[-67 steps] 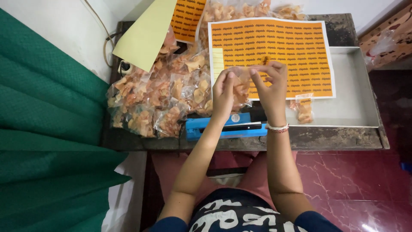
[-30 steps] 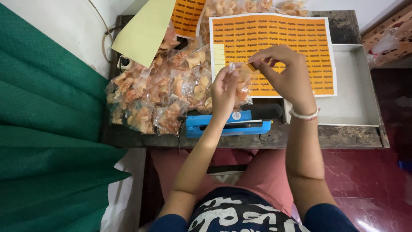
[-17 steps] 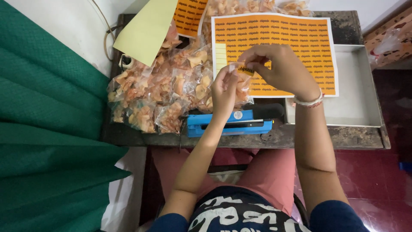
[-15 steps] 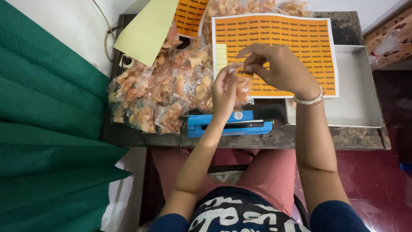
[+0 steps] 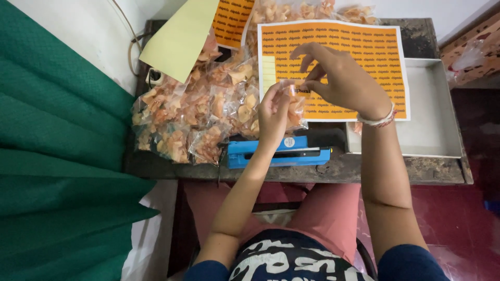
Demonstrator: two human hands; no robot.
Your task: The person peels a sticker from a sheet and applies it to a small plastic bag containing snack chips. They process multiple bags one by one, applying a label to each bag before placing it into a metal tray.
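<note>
Orange sticker [image 5: 299,91], small and rectangular, is pinched between thumb and forefinger of the right hand [image 5: 341,80] and is held against the face of a clear snack packet [image 5: 292,106]. The packet is gripped from its left edge by the left hand [image 5: 273,112], whose fingers [image 5: 274,98] are closed on the plastic; the remaining right fingers [image 5: 304,52] are spread and raised clear. Both hands are held above the counter [image 5: 396,169], just over the blue heat sealer [image 5: 278,154]. For a clean label, the packet film should be kept taut and flat by the left hand, and the sticker should be laid from one edge and smoothed across, so that no crease is trapped. Behind the fingers lies the orange label sheet [image 5: 364,47], partly resting on a grey tray [image 5: 435,135]. To the left of the fingers a heap of filled packets [image 5: 192,114] is piled, with a pale yellow backing sheet [image 5: 179,39] over its far side. Whether the sticker is already fully adhered cannot be told.
</note>
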